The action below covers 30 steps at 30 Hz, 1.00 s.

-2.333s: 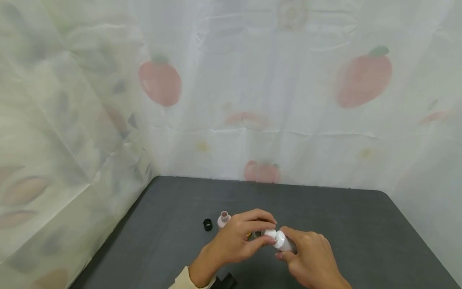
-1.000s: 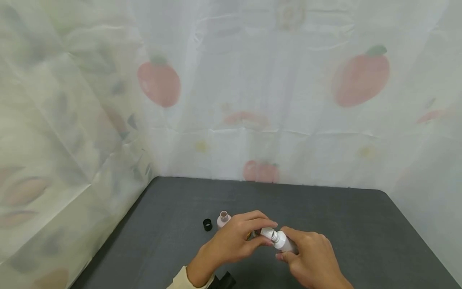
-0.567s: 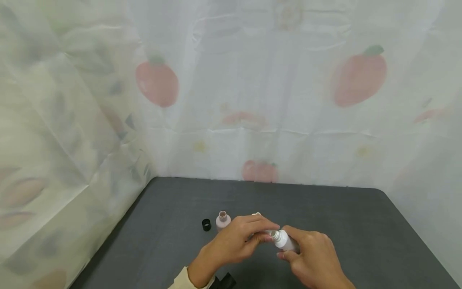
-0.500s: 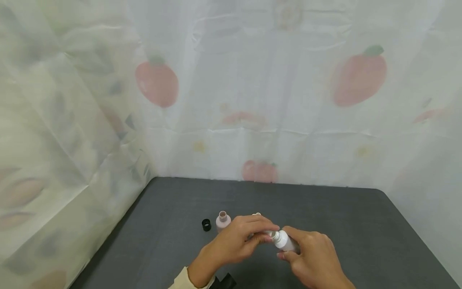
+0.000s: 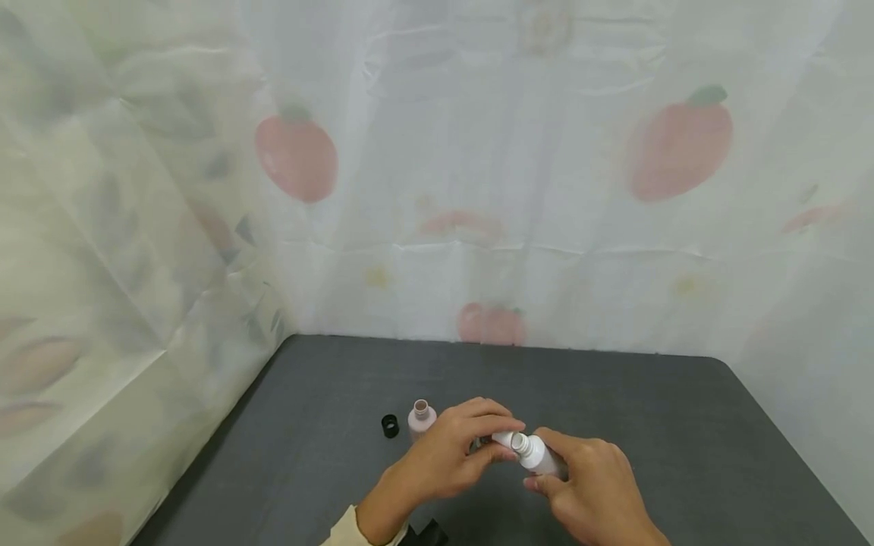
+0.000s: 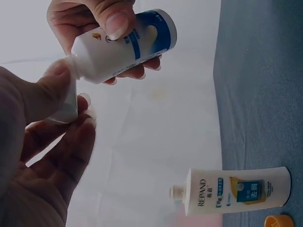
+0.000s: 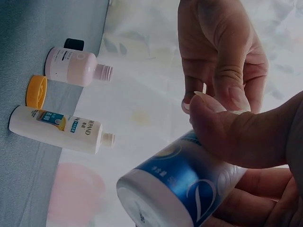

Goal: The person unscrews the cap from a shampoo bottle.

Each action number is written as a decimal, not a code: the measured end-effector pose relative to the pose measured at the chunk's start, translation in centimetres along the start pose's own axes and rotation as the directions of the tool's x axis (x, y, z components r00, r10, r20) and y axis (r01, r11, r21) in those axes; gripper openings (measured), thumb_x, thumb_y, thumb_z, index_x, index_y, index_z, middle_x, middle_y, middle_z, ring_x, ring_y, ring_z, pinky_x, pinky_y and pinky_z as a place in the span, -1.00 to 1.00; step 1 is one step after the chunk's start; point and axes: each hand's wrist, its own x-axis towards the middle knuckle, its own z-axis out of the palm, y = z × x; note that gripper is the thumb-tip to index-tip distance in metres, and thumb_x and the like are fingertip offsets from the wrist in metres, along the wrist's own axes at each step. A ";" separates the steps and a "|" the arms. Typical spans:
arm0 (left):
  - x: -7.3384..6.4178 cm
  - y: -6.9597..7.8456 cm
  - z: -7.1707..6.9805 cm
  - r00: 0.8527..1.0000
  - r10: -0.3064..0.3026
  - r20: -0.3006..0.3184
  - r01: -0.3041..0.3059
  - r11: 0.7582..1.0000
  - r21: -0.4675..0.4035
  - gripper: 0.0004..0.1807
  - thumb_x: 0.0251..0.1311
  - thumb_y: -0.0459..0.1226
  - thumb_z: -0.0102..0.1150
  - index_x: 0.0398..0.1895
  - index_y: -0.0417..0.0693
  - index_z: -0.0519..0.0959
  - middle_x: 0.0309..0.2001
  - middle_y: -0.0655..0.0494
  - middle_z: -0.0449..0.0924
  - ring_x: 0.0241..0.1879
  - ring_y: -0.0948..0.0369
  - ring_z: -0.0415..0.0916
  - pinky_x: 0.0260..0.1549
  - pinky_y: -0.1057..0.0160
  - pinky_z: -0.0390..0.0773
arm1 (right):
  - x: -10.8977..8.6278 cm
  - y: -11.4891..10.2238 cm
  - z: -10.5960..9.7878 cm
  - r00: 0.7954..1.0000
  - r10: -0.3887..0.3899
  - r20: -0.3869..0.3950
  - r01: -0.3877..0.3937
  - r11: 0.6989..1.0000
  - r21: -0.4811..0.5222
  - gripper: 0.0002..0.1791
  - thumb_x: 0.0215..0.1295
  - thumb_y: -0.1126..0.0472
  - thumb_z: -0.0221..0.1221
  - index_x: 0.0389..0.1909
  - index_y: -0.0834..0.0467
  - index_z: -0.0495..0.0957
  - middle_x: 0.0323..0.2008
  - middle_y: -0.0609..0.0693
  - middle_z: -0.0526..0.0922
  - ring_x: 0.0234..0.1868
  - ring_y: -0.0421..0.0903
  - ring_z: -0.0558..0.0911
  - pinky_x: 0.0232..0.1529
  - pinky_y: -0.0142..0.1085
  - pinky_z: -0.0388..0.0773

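My right hand (image 5: 590, 478) holds a small white bottle with a blue band (image 5: 541, 458), tilted with its neck toward the left hand. In the left wrist view the same bottle (image 6: 104, 56) lies across my fingers. The threads of its neck show in the head view. Between thumb and fingers, my left hand (image 5: 447, 447) pinches a white cap (image 5: 503, 438) right beside the bottle's mouth. That cap (image 6: 66, 111) hangs below the neck in the left wrist view. Whether cap and neck touch, I cannot tell.
An uncapped pink bottle (image 5: 421, 419) stands left of my hands, near a black cap (image 5: 390, 426). A white REPAND bottle (image 6: 236, 191) stands uncapped, with an orange cap (image 6: 279, 221) close by; the left hand hides both in the head view. Dark table (image 5: 328, 425), curtains around.
The cap, at the bottle's neck in the oldest frame, has come off toward the left, baring the threads. Since half a second ago the left fingers have tilted the cap, showing more of it.
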 end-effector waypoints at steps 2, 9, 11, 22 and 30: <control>0.0 0.0 0.2 1.000 -0.007 -0.003 0.007 1.000 0.002 -0.68 0.39 -0.25 0.31 0.17 -0.09 0.68 0.06 0.05 0.71 -0.08 0.26 0.62 -0.17 0.49 0.62 | 0.0 0.1 0.0 1.000 0.017 0.004 -0.017 1.000 0.000 -0.60 -0.08 0.06 0.62 -0.22 -0.27 0.68 -0.40 -0.34 0.76 -0.49 -0.48 0.55 -0.48 -0.46 0.42; 0.1 -0.3 0.8 0.999 -0.037 -0.024 0.036 0.998 -0.054 -0.64 0.41 -0.27 0.28 0.23 -0.13 0.63 0.05 -0.01 0.75 -0.19 0.35 0.63 -0.20 0.49 0.65 | 0.0 0.3 -0.1 0.996 0.084 0.028 -0.085 0.995 0.045 -0.60 -0.05 0.06 0.61 -0.18 -0.26 0.68 -0.33 -0.37 0.77 -0.42 -0.47 0.59 -0.41 -0.44 0.45; 0.1 -0.5 1.0 0.998 -0.050 -0.037 0.047 0.995 -0.087 -0.64 0.39 -0.27 0.29 0.21 -0.13 0.63 0.04 -0.02 0.74 -0.22 0.37 0.63 -0.22 0.48 0.67 | 0.0 0.4 -0.1 0.993 0.110 0.048 -0.113 0.992 0.064 -0.61 -0.04 0.06 0.60 -0.19 -0.26 0.68 -0.33 -0.37 0.76 -0.42 -0.46 0.58 -0.40 -0.43 0.46; 0.1 -1.2 2.8 0.983 -0.165 -0.076 0.133 0.939 -0.317 -0.73 0.32 -0.29 0.40 0.04 -0.12 0.67 -0.02 -0.06 0.72 -0.06 0.30 0.73 -0.09 0.32 0.77 | 0.3 0.9 0.0 0.975 0.214 0.061 -0.222 0.959 0.176 -0.58 0.00 0.13 0.60 -0.09 -0.21 0.72 -0.33 -0.29 0.75 -0.36 -0.40 0.59 -0.34 -0.42 0.49; 0.0 -1.9 3.5 0.969 -0.125 -0.211 0.061 0.957 -0.284 -0.71 0.34 -0.29 0.38 0.09 -0.05 0.66 -0.02 -0.06 0.74 -0.04 0.24 0.74 -0.09 0.21 0.79 | 0.8 1.8 0.1 0.980 0.196 0.023 -0.195 0.944 0.265 -0.56 -0.04 0.20 0.62 -0.10 -0.10 0.74 -0.29 -0.22 0.78 -0.25 -0.32 0.75 -0.28 -0.43 0.62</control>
